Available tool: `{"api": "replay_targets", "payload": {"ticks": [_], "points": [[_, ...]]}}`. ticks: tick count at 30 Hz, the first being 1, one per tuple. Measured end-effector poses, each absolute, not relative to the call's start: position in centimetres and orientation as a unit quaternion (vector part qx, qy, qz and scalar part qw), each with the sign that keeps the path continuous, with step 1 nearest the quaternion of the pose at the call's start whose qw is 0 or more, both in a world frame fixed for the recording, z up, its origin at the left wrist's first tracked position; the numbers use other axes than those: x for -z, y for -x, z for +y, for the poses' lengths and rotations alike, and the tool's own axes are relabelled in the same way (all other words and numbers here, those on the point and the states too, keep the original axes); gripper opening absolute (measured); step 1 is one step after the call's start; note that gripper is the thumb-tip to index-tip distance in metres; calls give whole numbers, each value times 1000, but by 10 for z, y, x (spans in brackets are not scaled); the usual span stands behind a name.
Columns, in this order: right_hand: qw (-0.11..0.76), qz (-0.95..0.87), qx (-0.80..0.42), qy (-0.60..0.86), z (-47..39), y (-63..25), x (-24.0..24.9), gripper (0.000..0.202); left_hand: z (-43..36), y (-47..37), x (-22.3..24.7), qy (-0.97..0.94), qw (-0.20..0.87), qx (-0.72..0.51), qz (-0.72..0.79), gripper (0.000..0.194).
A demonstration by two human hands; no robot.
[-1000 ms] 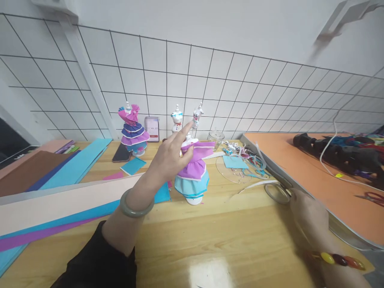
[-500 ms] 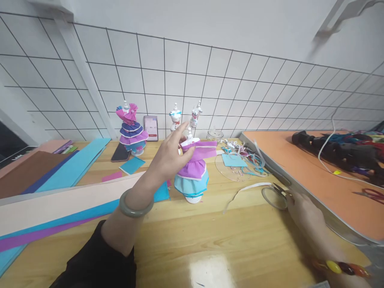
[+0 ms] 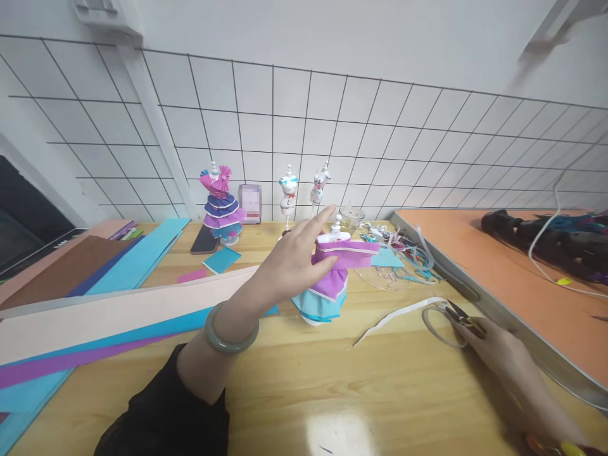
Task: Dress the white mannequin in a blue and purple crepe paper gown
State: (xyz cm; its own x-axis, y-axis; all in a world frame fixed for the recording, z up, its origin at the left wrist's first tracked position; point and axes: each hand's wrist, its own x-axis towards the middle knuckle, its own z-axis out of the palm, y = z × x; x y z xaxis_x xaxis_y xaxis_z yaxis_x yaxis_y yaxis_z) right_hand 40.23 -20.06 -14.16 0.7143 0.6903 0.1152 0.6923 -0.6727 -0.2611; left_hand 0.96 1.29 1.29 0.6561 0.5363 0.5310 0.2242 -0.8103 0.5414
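Fingers (image 3: 304, 253) spread against paper-dressed mannequin (image 3: 327, 278)

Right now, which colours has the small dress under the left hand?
Head view: dress purple above, blue below, white trim.
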Motion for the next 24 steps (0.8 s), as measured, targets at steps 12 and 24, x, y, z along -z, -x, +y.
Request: {"api": "replay_targets", "payload": {"ticks": [12,24], "points": [[216,-369,9,904,-206,-375,129,30,-5,3,-29,-868,143,-429,207,76],[233,-543,191,784,-210,-302,88,24,-64,-64,36,-858,434,-216,167,70]]}}
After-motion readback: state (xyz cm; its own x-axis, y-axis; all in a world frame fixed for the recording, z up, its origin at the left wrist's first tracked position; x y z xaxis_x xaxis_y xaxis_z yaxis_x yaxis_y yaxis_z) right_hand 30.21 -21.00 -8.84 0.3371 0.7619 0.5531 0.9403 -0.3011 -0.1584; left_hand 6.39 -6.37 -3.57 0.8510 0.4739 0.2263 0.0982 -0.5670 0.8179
